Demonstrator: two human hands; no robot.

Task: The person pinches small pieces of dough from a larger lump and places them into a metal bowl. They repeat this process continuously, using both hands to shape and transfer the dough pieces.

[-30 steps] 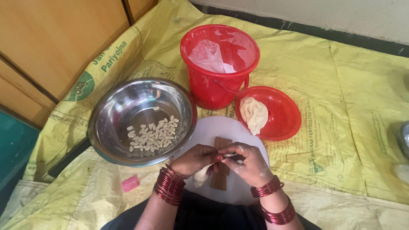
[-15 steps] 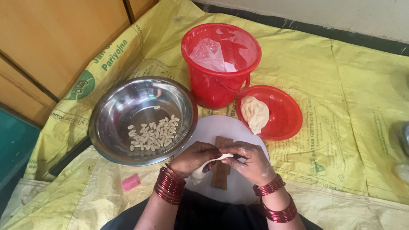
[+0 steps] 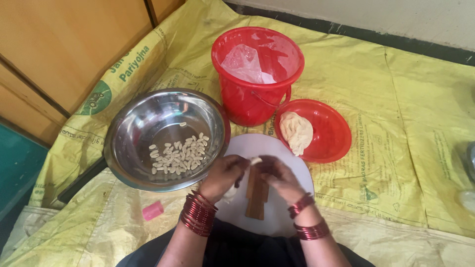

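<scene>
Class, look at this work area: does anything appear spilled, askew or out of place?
Nothing spilled. One oddity: a small pink object lies alone on the yellow sheet, apart from the steel bowl, white board and both hands.

Floor's covered with big yellow woven plastic sacking (image 3: pixel 396 99), a few sheets overlapping, with green print near the left edge. Along the left there's wooden furniture (image 3: pixel 64 44), orange-brown panels with dark seams. Bottom left corner shows a bit of teal floor (image 3: pixel 15 173). Top right is a pale wall (image 3: pixel 396 17) with a dark strip at its base. Soft, even light.
</scene>
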